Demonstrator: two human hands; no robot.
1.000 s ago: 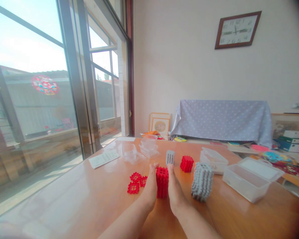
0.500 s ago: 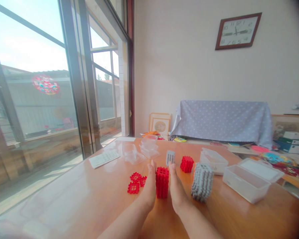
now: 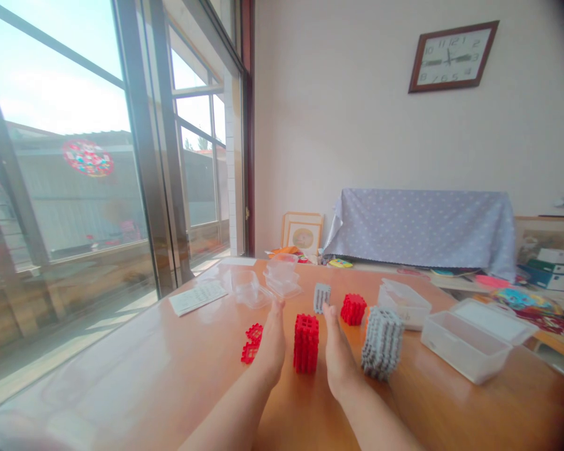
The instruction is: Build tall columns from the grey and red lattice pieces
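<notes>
A stack of red square plastic pieces [image 3: 306,344] stands upright on the wooden table [image 3: 169,376]. My left hand [image 3: 271,344] is held on edge to the left of it, fingers stretched out, with a gap between palm and stack. On the other side my right hand [image 3: 337,351] is held the same way, also apart from the stack. Neither hand holds anything. Loose red square pieces [image 3: 250,352] lie just left of my left hand, partly hidden by it. A tall grey stack [image 3: 382,344] of similar pieces stands to the right of my right hand.
Farther back are a small grey stack [image 3: 322,297] and another red stack [image 3: 353,309]. Two translucent plastic boxes, a near one [image 3: 465,347] and a far one [image 3: 407,304], stand at the right. Clear plastic trays [image 3: 249,289] and a printed sheet [image 3: 198,297] lie at back left.
Both hands have moved outward, away from the red stack; the gaps beside it are wider. My left hand now covers more of the loose red pieces. The stack stays upright in place.
</notes>
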